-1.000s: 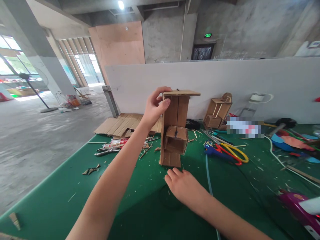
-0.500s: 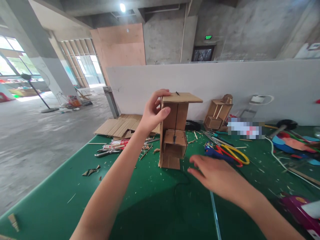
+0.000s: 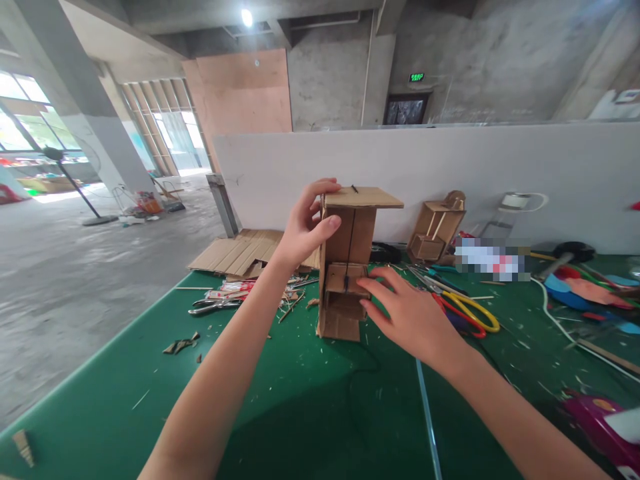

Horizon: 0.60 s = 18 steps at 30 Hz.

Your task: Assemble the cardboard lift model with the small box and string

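Observation:
A tall cardboard frame [image 3: 349,237] stands upright on the green table, topped by a flat overhanging cardboard piece. My left hand [image 3: 313,220] grips its upper left edge, thumb on the near side and fingers behind. From the top hangs a black cord [image 3: 351,243], tied to a small open-fronted cardboard box [image 3: 345,277] inside the frame. At that box's right side is my right hand [image 3: 405,310], its thumb and forefinger touching the front and edge. Its other fingers are partly hidden.
Cardboard sheets [image 3: 240,251] lie at the back left beside pliers [image 3: 215,305] and scraps. Scissors with yellow and red handles [image 3: 473,311] lie to the right. A second cardboard model [image 3: 436,227] stands by the white partition. A purple device [image 3: 600,427] sits at the near right.
My right hand has moved left and up from the table to the small box, its fingertips now on it. The box sits slightly further left. My left hand keeps its hold.

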### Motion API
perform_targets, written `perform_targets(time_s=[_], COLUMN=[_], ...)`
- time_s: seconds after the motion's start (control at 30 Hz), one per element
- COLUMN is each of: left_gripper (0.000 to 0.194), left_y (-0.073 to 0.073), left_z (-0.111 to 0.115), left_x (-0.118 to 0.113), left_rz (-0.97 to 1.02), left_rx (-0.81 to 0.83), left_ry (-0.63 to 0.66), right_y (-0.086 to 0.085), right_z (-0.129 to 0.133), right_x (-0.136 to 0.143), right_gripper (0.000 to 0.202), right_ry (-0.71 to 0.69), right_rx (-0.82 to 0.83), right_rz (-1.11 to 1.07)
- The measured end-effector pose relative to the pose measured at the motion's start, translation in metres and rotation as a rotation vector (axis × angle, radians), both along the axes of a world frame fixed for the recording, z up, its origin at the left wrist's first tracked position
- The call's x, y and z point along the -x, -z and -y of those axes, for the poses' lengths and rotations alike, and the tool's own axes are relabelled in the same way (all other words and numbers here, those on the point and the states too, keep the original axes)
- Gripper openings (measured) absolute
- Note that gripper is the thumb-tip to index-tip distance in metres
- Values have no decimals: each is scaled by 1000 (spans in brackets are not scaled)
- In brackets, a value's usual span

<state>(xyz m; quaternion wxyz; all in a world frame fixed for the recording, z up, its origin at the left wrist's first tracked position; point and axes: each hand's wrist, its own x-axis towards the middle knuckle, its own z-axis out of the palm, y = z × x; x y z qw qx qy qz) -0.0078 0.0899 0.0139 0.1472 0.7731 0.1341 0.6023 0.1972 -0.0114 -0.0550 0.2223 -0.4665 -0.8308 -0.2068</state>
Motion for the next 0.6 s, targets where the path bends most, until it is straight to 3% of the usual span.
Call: perform_targets(time_s=[0.4, 0.6], left_gripper=[52, 64], left_y=[-1, 2], left_z=[0, -3], left_x=[-3, -2], left_rz=[27, 34], left_rx=[-36, 54], left_ry=[-25, 38], right_y=[1, 1], right_z=[-5, -7], right_x=[5, 6], right_gripper=[30, 29], right_ry=[-17, -42], right_rx=[4, -25], right_rz=[-29, -65])
